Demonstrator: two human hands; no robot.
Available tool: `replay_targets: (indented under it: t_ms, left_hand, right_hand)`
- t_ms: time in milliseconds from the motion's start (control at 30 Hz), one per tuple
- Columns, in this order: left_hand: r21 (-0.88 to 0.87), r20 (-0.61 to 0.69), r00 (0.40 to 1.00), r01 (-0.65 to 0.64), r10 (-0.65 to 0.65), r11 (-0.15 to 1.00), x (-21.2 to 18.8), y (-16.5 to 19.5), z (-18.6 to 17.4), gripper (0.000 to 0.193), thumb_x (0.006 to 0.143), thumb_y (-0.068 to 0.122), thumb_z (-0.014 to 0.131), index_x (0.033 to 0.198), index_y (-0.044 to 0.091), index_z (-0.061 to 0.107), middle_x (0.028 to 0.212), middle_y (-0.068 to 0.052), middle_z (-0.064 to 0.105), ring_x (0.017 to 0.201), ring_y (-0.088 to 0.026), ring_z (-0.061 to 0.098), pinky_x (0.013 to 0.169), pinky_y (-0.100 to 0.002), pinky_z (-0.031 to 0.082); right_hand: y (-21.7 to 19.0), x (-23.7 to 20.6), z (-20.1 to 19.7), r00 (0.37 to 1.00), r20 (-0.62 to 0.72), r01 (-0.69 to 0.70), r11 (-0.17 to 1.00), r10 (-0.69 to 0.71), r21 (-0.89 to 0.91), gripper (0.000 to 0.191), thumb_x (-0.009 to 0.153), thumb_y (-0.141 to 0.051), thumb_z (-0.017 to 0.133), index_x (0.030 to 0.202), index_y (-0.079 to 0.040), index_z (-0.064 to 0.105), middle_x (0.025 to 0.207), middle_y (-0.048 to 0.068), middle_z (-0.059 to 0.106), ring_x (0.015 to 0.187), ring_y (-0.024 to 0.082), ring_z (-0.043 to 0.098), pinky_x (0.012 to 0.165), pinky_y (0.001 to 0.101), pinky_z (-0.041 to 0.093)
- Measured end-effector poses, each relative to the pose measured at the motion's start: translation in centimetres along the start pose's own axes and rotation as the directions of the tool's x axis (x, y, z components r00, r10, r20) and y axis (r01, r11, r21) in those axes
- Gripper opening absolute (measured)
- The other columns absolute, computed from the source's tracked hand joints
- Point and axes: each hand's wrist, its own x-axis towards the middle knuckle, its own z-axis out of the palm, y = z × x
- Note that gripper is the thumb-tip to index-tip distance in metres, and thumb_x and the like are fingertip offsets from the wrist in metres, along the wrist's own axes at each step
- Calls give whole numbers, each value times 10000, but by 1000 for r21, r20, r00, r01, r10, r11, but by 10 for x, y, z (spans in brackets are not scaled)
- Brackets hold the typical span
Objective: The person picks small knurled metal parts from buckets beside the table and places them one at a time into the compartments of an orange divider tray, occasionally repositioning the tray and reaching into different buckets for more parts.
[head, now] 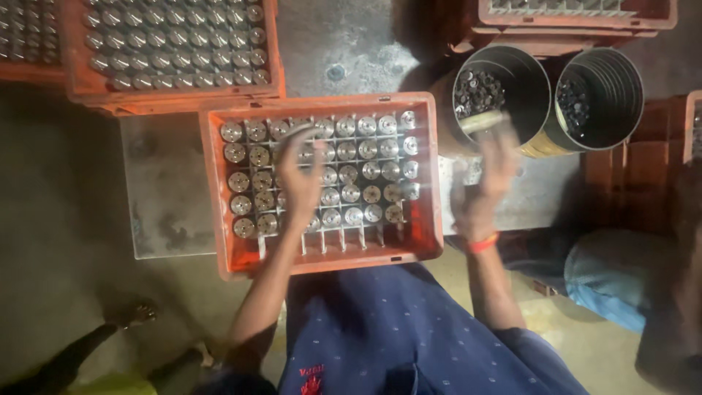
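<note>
Left grip (300, 172) over crate's (428, 183) metal cylinders (351, 194)

orange crate (428, 175) | silver metal cylinders (351, 194) | blue dotted garment (395, 329) | wristband (482, 243) seemingly orange-red

Bare forearms, left hand (301, 178) and right hand (486, 183) uncovered, orange band (482, 243) on the right wrist, dark blue dotted garment (395, 329) at bottom centre, small red mark near its lower edge
</note>
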Motion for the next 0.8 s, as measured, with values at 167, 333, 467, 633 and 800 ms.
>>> replay_targets:
  t_ms: [167, 333, 467, 633, 800]
  left_hand:
    - [275, -196, 973, 177, -126, 945, -25, -3, -110, 251, 951, 66, 716, 1199, 36, 685, 1203, -128, 676, 1176, -255, 611, 1051, -411, 492]
    - [618, -181, 963, 270, -201, 738, -53, -15, -157, 539, 998, 285, 800, 1396, -5, 583, 1365, -275, 600, 1267, -479, 531, 1072, -562, 406]
    - [586, -83, 831, 487, -550, 648, -67, -33, -164, 704, 950, 421, 740, 1450, -7, 491, 1358, -303, 560, 1224, -516, 530, 985, -581, 419]
    - [586, -94, 843, 477, -529, 656, -65, -49, -165, 670, 1013, 447, 714, 1424, -36, 500, 1350, -312, 567, 1237, -512, 549, 1024, -573, 436]
    - [584, -178, 863, 479, -472, 656, -61, -34, -160, 561, 1014, 393, 698, 1402, 9, 567, 1306, -288, 605, 1189, -487, 577, 985, -578, 442]
  right_hand:
    - [12, 27, -5, 982, -147, -92, 984, 114, 151, 683, 1128, -310, 465, 1683, -57, 157, 1774, 85, 136, 1646, 268, 98, 1363, 433, 59]
    - [21, 25, 72, 955, 296, 52, 997, -35, -50, 860, 967, -260, 633, 1631, 19, 164, 1708, 199, 138, 1582, 392, 88, 1284, 517, 72]
    - [74, 29, 56, 998, -63, -14, 993, 22, 121, 545, 1075, -230, 556, 1555, -12, 420, 1554, 177, 532, 1441, 360, 516, 1218, 454, 378]
    - [172, 86, 81, 928, 86, -369, 927, 364, 60, 496, 1087, -390, 689, 1390, -15, 574, 1271, 233, 697, 1177, 392, 693, 1025, 475, 529]
    - [212, 103, 119, 743, 462, -343, 869, 483, -357, 1051, 794, -600, 897, 1540, -94, 354, 1430, 420, 386, 1198, 625, 476, 968, 596, 441]
